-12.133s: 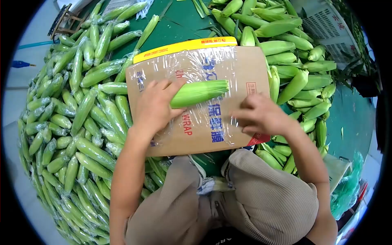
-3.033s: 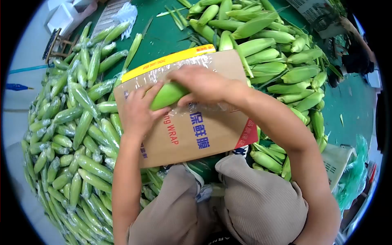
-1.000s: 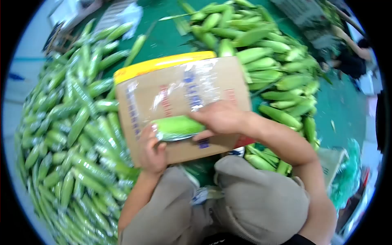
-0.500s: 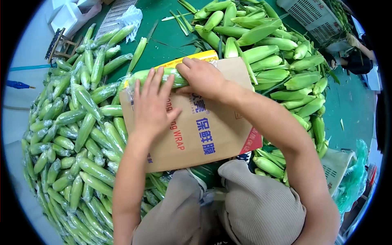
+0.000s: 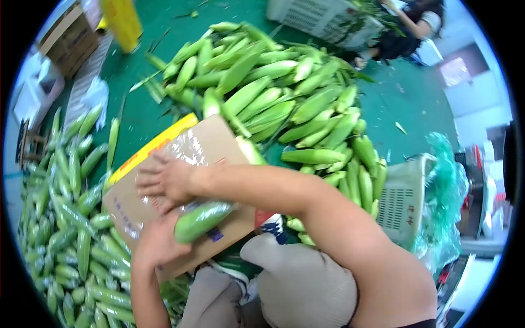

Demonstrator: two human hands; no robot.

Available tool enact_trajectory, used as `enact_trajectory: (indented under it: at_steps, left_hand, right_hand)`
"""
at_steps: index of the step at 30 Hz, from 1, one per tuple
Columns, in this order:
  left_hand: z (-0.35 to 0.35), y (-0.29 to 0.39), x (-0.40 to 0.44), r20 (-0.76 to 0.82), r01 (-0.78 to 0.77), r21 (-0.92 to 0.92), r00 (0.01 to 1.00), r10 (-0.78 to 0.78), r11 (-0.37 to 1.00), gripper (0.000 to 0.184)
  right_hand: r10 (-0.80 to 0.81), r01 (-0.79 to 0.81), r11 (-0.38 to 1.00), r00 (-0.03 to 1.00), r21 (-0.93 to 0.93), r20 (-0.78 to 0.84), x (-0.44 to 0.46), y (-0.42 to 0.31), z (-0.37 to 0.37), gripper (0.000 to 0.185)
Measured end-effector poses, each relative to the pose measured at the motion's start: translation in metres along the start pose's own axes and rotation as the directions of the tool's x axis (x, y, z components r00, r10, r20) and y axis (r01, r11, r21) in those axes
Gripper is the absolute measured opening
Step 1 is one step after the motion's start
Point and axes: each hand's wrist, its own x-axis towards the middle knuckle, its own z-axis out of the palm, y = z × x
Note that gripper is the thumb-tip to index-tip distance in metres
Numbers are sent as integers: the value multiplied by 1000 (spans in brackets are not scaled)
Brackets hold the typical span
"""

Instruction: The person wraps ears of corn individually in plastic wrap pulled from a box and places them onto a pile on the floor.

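Note:
A cardboard cling-film box (image 5: 235, 147) with a yellow strip (image 5: 147, 150) along its far edge lies tilted over my knees. On its lower part my left hand (image 5: 158, 238) is closed round one end of a green ear of corn in its husk (image 5: 202, 221), which shines with film. Just beyond, my right hand (image 5: 169, 177) rests over the box, fingers stretched out and apart. A sheet of clear cling film (image 5: 188, 146) lies on the cardboard by its fingers. Part of the left fingers is hidden behind the corn.
Film-wrapped corn (image 5: 71, 262) is heaped at the left. Unwrapped corn (image 5: 268, 104) is piled ahead and right. A pale crate (image 5: 402, 202) with green plastic (image 5: 443, 191) stands at right, another crate (image 5: 322, 22) at the back. A person (image 5: 418, 27) sits beyond.
The ear of corn has come from the box's far edge toward me in my left hand. My right hand has moved left across the box. The view has swung right.

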Motion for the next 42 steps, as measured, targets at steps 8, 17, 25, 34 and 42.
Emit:
enact_trajectory:
  at_steps: [8, 17, 25, 34, 42]
  left_hand:
    - [107, 16, -48, 642, 99, -513, 704, 305, 853, 64]
    - [125, -70, -125, 226, 135, -917, 952, 209, 376, 93]
    - [102, -42, -79, -555, -746, -665, 504, -662, -10, 62]
    - [104, -69, -79, -392, -705, -686, 567, -724, -181, 68]
    - [105, -233, -139, -894, 495, -436, -138, -427, 752, 65]
  right_hand:
    - [-22, 30, 999, 982, 41, -189, 3, -4, 36, 82]
    - [-52, -342, 397, 918, 852, 393, -155, -122, -33, 97]
    - [204, -482, 172, 871, 859, 448, -105, -158, -17, 87]
    - [164, -164, 493, 982, 854, 94, -43, -144, -65, 76]
    - [857, -641, 509, 320, 574, -404, -192, -4, -21, 39]
